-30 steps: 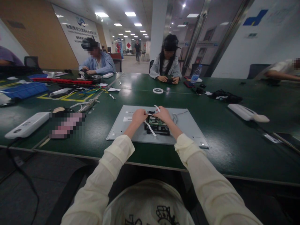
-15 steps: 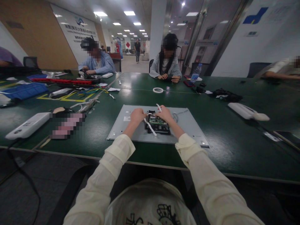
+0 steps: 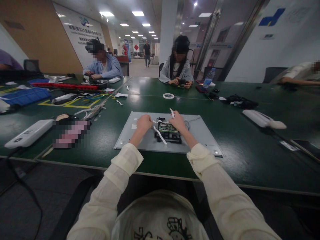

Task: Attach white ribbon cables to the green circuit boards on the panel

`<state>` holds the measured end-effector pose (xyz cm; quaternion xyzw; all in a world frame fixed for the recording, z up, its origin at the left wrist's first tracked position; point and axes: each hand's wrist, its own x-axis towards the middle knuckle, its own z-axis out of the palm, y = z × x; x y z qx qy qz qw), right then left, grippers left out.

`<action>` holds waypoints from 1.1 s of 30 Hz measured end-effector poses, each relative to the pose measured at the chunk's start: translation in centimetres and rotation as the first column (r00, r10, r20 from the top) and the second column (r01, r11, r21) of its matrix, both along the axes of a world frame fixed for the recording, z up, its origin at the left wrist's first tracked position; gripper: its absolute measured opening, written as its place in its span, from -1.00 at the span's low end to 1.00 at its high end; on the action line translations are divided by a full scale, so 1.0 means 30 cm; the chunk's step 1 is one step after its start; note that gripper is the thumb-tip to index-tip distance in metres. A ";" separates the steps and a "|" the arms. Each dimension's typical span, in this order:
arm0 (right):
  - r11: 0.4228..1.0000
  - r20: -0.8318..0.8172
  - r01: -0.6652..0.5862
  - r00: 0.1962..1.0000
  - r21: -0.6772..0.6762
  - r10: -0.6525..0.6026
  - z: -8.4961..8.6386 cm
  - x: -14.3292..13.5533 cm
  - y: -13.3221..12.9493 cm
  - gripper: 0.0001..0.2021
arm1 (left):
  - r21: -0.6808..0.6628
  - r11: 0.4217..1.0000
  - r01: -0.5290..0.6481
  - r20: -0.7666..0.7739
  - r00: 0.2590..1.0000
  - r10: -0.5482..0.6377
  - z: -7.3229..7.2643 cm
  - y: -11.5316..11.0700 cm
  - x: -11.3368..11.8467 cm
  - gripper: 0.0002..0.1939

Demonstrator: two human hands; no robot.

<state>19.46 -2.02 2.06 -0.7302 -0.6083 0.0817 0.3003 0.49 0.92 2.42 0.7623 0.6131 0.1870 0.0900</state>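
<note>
A flat grey metal panel (image 3: pixel 140 143) lies on the green table, carrying a black frame (image 3: pixel 172 137) with a green circuit board (image 3: pixel 166 127) in it. My left hand (image 3: pixel 144 124) is over the panel's left part, fingertips pinched on the end of a thin white tape strip (image 3: pixel 155 121) beside the board. At the board's upper right, my right hand (image 3: pixel 178 121) is closed on a white tape piece (image 3: pixel 172 112) that sticks up past its fingers. Another white strip (image 3: pixel 160 135) slants across the frame's left side. Grey cable (image 3: pixel 187 124) lies behind my right hand.
A white tape roll (image 3: pixel 168 96) lies beyond the panel. To the left are a white power strip (image 3: pixel 29 133), a pink item (image 3: pixel 72 133) and a blue tray (image 3: pixel 25 97). Another white device (image 3: pixel 260 118) is on the right. Two people (image 3: pixel 103 65) sit across the table.
My left hand has shifted slightly left, away from the board, and more of the white strip at its fingertips shows. My right hand has barely moved; its tape piece stands a little more upright.
</note>
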 end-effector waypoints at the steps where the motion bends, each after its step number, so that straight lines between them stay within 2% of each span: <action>1: 1.000 0.033 0.015 0.999 0.010 -0.015 0.012 -0.002 -0.018 -0.72 | 0.015 0.999 0.030 0.001 1.000 -0.030 0.000 -0.003 -0.002 -0.87; 6: 0.994 0.199 0.018 0.979 0.108 -0.039 0.081 -0.022 -0.102 -0.72 | -0.002 0.983 0.185 0.039 0.982 -0.184 0.008 -0.019 -0.003 -0.73; 9: 0.986 0.230 0.009 0.972 0.164 -0.048 0.109 -0.024 -0.120 -0.72 | -0.049 0.969 0.241 0.055 0.970 -0.238 0.015 -0.017 -0.008 -0.57; 11: 0.987 0.232 0.021 0.971 0.157 -0.057 0.117 -0.019 -0.122 -0.72 | -0.086 0.957 0.278 0.071 0.959 -0.273 0.019 -0.015 -0.016 -0.53; 17: 1.000 0.264 0.016 0.964 0.017 -0.020 0.114 -0.009 -0.127 -0.73 | -0.219 0.908 0.356 0.197 0.928 -0.316 0.035 -0.017 -0.038 -0.68; 21: 1.000 0.292 0.004 0.956 -0.024 0.003 0.111 -0.011 -0.131 -0.72 | -0.250 0.878 0.408 0.300 0.895 -0.331 0.041 -0.019 -0.045 -0.79; 24: 0.999 0.308 -0.002 0.951 -0.032 0.012 0.110 -0.010 -0.130 -0.72 | -0.253 0.876 0.412 0.376 0.876 -0.303 0.045 -0.018 -0.047 -0.86; 27: 0.999 0.308 -0.008 0.951 -0.037 0.019 0.109 -0.008 -0.130 -0.74 | -0.279 0.877 0.391 0.473 0.851 -0.228 0.055 -0.026 -0.047 -0.90; 30: 0.999 0.301 -0.016 0.953 -0.041 0.028 0.108 -0.010 -0.131 -0.75 | -0.383 0.830 0.406 0.584 0.802 -0.123 0.070 -0.043 -0.044 -0.90; 33: 0.999 0.298 -0.019 0.954 -0.042 0.031 0.107 -0.012 -0.132 -0.74 | -0.456 0.791 0.408 0.620 0.783 -0.047 0.085 -0.058 -0.042 -0.89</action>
